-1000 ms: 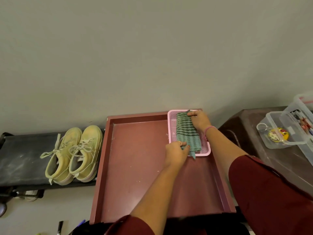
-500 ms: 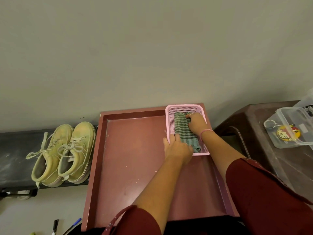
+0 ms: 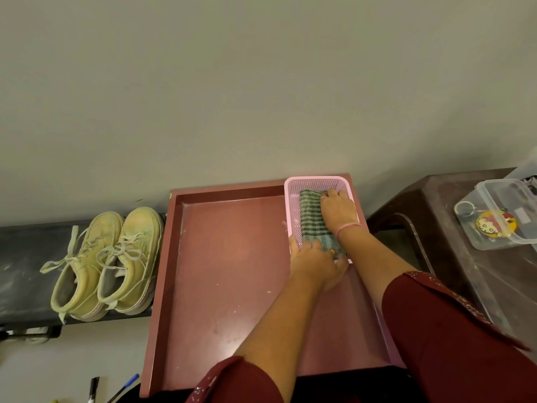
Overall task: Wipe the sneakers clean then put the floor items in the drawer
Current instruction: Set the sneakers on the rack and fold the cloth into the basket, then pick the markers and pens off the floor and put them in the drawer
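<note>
A pair of pale yellow sneakers (image 3: 107, 257) stands on a black shelf (image 3: 23, 266), left of the open red-brown drawer (image 3: 232, 271). In the drawer's far right corner sits a pink mesh basket (image 3: 316, 179) with a folded green striped cloth (image 3: 312, 216) lying inside. My right hand (image 3: 337, 210) lies flat on the cloth's far end and presses it down. My left hand (image 3: 313, 263) grips the basket's near rim, with its fingers curled over onto the cloth's near end and its thumb outside. Both hands hide part of the cloth.
Two pens lie on the floor at the bottom left, a black pen (image 3: 93, 388) and a blue pen (image 3: 125, 386). A clear plastic box (image 3: 499, 216) holding a keychain sits on a brown table (image 3: 436, 228) to the right. A bare wall rises behind the drawer.
The cloth's near end, which hung over the basket rim, now lies inside. My right hand slid to the cloth's far end. My left hand went from pinching the cloth to gripping the near rim.
</note>
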### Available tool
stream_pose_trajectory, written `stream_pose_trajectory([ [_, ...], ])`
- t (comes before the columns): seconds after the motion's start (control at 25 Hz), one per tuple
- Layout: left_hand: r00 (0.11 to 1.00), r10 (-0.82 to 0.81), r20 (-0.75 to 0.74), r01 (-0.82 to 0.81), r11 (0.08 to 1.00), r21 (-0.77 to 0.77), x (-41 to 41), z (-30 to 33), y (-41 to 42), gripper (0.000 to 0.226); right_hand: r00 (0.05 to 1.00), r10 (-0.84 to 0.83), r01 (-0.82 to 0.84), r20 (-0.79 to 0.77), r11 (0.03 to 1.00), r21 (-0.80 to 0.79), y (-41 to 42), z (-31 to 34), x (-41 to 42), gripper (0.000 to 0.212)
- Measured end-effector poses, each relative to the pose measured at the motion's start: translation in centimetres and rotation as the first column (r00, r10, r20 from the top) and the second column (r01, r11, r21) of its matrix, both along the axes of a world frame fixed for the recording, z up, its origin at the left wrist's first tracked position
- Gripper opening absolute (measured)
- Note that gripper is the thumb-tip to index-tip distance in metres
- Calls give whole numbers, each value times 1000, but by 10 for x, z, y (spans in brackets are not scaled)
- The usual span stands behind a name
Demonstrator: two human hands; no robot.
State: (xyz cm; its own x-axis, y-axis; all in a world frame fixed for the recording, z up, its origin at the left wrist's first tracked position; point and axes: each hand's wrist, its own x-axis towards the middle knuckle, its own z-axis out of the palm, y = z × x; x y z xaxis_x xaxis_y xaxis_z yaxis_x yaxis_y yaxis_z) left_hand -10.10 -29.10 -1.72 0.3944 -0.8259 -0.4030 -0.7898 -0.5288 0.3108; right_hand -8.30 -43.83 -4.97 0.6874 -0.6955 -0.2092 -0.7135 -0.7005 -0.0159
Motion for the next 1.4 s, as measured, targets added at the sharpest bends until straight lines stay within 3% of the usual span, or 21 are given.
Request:
stream_pose_trajectory([
  [0.28, 998, 62, -16, -62, 998, -32, -2, -2, -2, 57, 999, 11, -11, -33, 1000, 3, -5, 5, 5, 35],
  [0.44, 990, 138, -31, -141, 961, -237, -1, -10, 7, 66, 999, 50, -49, -11, 997, 64, -18, 9, 0, 38],
  [0.56, 965, 252, -77, -260, 867, -426, 7, -13, 29, 65, 976, -77, 24, 203, 968, 251, -17, 13, -5, 41],
  [0.64, 939, 325, -115, -340, 820, -460, 17, -13, 53, 61, 876, -291, 118, 385, 903, 413, -7, 24, -13, 38],
  [0.72, 892, 431, -135, -433, 731, -527, 24, -12, 84, 54, 683, -522, 152, 511, 786, 599, 16, 35, -25, 29],
  [0.8, 827, 530, -187, -528, 617, -583, 25, -9, 114, 48, 431, -727, 83, 535, 622, 778, 48, 47, -41, 21],
  [0.88, 753, 581, -308, -629, 501, -594, 24, -5, 138, 42, 242, -837, -4, 491, 505, 863, 84, 60, -61, 21],
  [0.96, 642, 602, -474, -747, 353, -563, 20, 0, 160, 34, 158, -887, -20, 434, 436, 900, 123, 63, -86, 19],
  [1.04, 455, 580, -676, -881, 181, -437, 7, 3, 181, 27, 83, -936, -1, 341, 342, 940, 167, 49, -117, 18],
  [1.16, -16, 439, -898, -999, -48, -6, -29, -1, 216, 26, -75, -983, 54, 166, 162, 985, 234, 13, -167, 17],
  [1.24, -304, 326, -895, -952, -134, 275, -49, -8, 240, 23, -136, -989, 104, 62, 48, 993, 267, -12, -193, 16],
  [1.28, -391, 298, -871, -920, -137, 366, -59, -11, 253, 20, -104, -994, 157, 43, 26, 987, 282, -23, -204, 17],
  [1.32, -441, 295, -848, -897, -113, 427, -66, -15, 264, 17, 5, -999, 235, 51, 51, 971, 292, -35, -212, 18],
  [1.4, -474, 329, -817, -870, -29, 493, -77, -19, 280, 13, 423, -902, 378, 81, 257, 889, 305, -54, -223, 27],
])
